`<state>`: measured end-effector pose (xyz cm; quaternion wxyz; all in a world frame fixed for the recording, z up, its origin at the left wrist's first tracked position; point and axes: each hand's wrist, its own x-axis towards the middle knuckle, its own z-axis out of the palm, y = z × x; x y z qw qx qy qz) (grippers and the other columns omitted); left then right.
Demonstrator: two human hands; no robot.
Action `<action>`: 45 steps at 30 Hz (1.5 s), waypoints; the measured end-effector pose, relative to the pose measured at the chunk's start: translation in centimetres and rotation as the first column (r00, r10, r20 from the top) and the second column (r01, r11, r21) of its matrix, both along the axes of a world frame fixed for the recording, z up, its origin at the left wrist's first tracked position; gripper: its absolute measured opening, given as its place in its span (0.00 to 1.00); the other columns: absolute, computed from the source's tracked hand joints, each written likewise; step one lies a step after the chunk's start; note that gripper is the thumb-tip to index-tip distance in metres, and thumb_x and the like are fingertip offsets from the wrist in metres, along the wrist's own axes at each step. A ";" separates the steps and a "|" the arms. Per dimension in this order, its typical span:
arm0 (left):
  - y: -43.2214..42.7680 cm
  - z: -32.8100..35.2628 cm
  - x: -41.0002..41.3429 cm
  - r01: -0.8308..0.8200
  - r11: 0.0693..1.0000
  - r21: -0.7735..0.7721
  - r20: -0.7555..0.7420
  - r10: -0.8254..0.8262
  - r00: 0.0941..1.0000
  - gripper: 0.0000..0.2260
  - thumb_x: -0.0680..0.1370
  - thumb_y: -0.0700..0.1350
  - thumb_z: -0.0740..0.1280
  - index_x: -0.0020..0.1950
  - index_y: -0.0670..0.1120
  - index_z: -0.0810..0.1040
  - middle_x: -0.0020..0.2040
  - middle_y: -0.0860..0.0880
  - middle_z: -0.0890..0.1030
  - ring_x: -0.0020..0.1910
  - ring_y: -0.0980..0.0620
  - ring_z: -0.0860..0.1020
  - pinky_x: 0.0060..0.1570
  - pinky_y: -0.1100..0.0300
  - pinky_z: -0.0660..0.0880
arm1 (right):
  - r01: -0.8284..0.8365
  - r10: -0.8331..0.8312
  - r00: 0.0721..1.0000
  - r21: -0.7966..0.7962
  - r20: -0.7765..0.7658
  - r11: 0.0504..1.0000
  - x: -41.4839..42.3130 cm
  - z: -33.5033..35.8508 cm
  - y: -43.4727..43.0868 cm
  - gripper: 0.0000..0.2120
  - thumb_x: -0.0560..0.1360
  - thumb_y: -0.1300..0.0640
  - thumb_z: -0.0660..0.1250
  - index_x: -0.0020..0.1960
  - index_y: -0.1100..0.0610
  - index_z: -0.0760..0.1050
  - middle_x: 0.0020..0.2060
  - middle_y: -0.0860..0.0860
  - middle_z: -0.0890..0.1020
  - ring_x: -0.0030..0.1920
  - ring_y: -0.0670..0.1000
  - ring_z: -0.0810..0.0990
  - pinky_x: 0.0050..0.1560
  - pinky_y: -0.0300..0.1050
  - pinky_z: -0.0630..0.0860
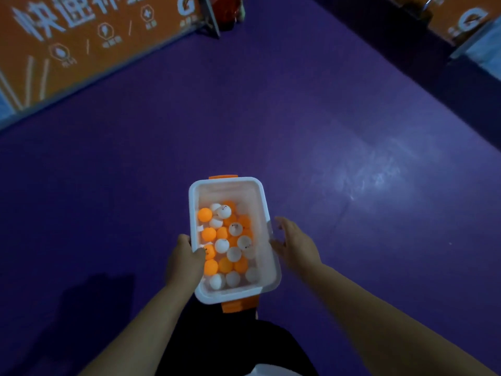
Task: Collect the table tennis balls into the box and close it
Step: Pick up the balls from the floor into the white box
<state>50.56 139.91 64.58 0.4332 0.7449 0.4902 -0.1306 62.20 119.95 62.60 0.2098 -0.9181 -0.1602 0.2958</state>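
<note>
Purple sports floor [298, 118] fills the view. Over it the left hand [187, 260] grips the left rim of a white plastic box [230, 191], thumb hooked inside and fingers curled round the outer wall. The right hand [296, 244] is blurred, its fingers spread just beside the right wall; contact cannot be told. Orange and white table tennis balls [225, 245] lie heaped in the uncovered box. Orange latches [222, 177] sit at both short ends. Orange barriers [81, 44] with white lettering line the floor's far edges.
</note>
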 end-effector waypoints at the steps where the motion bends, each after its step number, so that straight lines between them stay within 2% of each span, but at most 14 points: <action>1: 0.7 -0.7 1.3 -0.021 1.000 0.000 -0.009 0.021 1.000 0.05 0.77 0.42 0.63 0.50 0.45 0.68 0.45 0.44 0.78 0.42 0.43 0.77 0.41 0.49 0.77 | 0.007 -0.008 1.000 -0.019 -0.010 1.000 1.6 -1.0 0.4 0.25 0.77 0.50 0.62 0.72 0.52 0.60 0.68 0.48 0.70 0.61 0.53 0.75 0.54 0.45 0.70; 7: 3.9 -6.6 8.9 -0.135 0.991 0.009 -0.067 0.135 0.989 0.05 0.77 0.42 0.62 0.51 0.45 0.69 0.44 0.45 0.79 0.41 0.43 0.77 0.39 0.52 0.75 | -0.019 0.010 0.998 -0.136 -0.069 0.990 11.2 -9.0 2.6 0.22 0.77 0.54 0.62 0.70 0.54 0.65 0.67 0.50 0.71 0.60 0.55 0.75 0.55 0.47 0.71; 12: 4.7 -14.3 13.3 -0.245 0.969 -0.004 -0.090 0.244 0.966 0.05 0.77 0.43 0.62 0.51 0.48 0.69 0.43 0.48 0.78 0.40 0.45 0.77 0.40 0.52 0.75 | -0.067 0.020 0.985 -0.271 -0.170 0.960 17.7 -19.6 4.2 0.18 0.76 0.60 0.60 0.65 0.55 0.69 0.63 0.54 0.74 0.58 0.58 0.76 0.52 0.49 0.73; 16: 4.5 -22.5 16.4 -0.325 0.946 0.002 -0.100 0.324 0.941 0.04 0.78 0.43 0.62 0.52 0.48 0.69 0.42 0.47 0.78 0.40 0.44 0.77 0.41 0.52 0.75 | -0.195 0.136 0.967 -0.286 -0.215 0.938 21.5 -30.3 5.6 0.18 0.76 0.60 0.59 0.66 0.53 0.68 0.64 0.53 0.73 0.55 0.58 0.77 0.44 0.44 0.70; 19: 4.2 -30.1 18.5 -0.371 0.929 0.017 -0.095 0.371 0.924 0.05 0.79 0.43 0.61 0.52 0.49 0.67 0.43 0.47 0.76 0.38 0.48 0.75 0.33 0.58 0.69 | -0.270 0.211 0.953 -0.298 -0.216 0.915 23.9 -39.2 6.6 0.21 0.76 0.61 0.56 0.68 0.51 0.66 0.66 0.51 0.71 0.58 0.57 0.76 0.46 0.45 0.71; 22: 4.2 -37.8 20.1 -0.382 0.923 0.048 -0.062 0.384 0.921 0.04 0.78 0.43 0.61 0.51 0.49 0.67 0.42 0.48 0.76 0.38 0.48 0.74 0.33 0.58 0.68 | -0.339 0.297 0.939 -0.307 -0.177 0.889 25.8 -48.0 7.1 0.22 0.77 0.61 0.56 0.70 0.50 0.64 0.65 0.52 0.71 0.57 0.59 0.76 0.46 0.45 0.71; 27: 4.2 -48.0 20.7 -0.431 0.896 0.103 -0.020 0.435 0.900 0.06 0.78 0.43 0.62 0.54 0.47 0.69 0.44 0.48 0.77 0.41 0.46 0.76 0.35 0.56 0.70 | -0.312 0.284 0.950 -0.317 -0.133 0.896 27.2 -60.4 6.5 0.22 0.76 0.61 0.59 0.68 0.49 0.65 0.61 0.55 0.68 0.48 0.62 0.77 0.38 0.44 0.66; 31: 3.8 -52.2 20.0 -0.465 0.878 0.115 -0.013 0.470 0.883 0.05 0.77 0.42 0.63 0.52 0.47 0.69 0.41 0.54 0.76 0.39 0.52 0.76 0.37 0.55 0.72 | -0.284 0.248 0.957 -0.298 -0.153 0.911 26.6 -66.6 6.1 0.22 0.75 0.62 0.60 0.68 0.49 0.66 0.60 0.56 0.65 0.48 0.62 0.77 0.39 0.46 0.67; 34: 3.3 -52.8 19.9 -0.453 0.885 0.111 -0.020 0.457 0.889 0.05 0.78 0.42 0.63 0.52 0.47 0.69 0.41 0.54 0.76 0.39 0.54 0.76 0.35 0.58 0.71 | -0.190 0.137 0.968 -0.258 -0.209 0.947 26.3 -68.4 5.0 0.20 0.75 0.63 0.61 0.66 0.53 0.68 0.59 0.57 0.66 0.48 0.63 0.77 0.42 0.44 0.68; 38: 2.1 -51.0 21.6 -0.401 0.911 0.100 -0.042 0.406 0.913 0.05 0.78 0.41 0.62 0.52 0.47 0.69 0.42 0.54 0.76 0.39 0.55 0.75 0.32 0.60 0.68 | 0.119 -0.140 0.974 -0.127 -0.175 0.985 27.0 -64.9 3.2 0.15 0.74 0.60 0.65 0.60 0.59 0.70 0.56 0.58 0.69 0.47 0.61 0.76 0.43 0.42 0.65; 40: 1.3 -49.2 23.2 -0.348 0.932 0.106 -0.054 0.354 0.934 0.05 0.78 0.41 0.62 0.52 0.47 0.68 0.42 0.52 0.77 0.38 0.53 0.75 0.32 0.60 0.68 | 0.334 -0.329 0.934 0.017 -0.139 0.942 28.2 -60.9 2.6 0.09 0.75 0.56 0.65 0.54 0.58 0.70 0.48 0.54 0.74 0.43 0.56 0.74 0.40 0.42 0.65; 42: 0.3 -47.0 25.3 -0.286 0.951 0.116 -0.058 0.294 0.954 0.04 0.78 0.42 0.62 0.51 0.47 0.68 0.42 0.50 0.77 0.37 0.51 0.75 0.32 0.58 0.69 | 0.493 -0.474 0.866 0.117 -0.158 0.862 30.0 -56.1 1.7 0.09 0.77 0.52 0.63 0.48 0.58 0.69 0.36 0.49 0.74 0.38 0.52 0.72 0.33 0.44 0.66; 45: -2.1 -43.0 29.4 -0.186 0.974 0.128 -0.061 0.194 0.979 0.04 0.78 0.42 0.61 0.51 0.47 0.67 0.42 0.47 0.77 0.38 0.45 0.76 0.36 0.53 0.73 | 0.541 -0.531 0.840 0.270 -0.115 0.797 32.5 -48.3 -0.2 0.14 0.76 0.47 0.61 0.42 0.59 0.69 0.30 0.47 0.71 0.31 0.47 0.68 0.32 0.44 0.67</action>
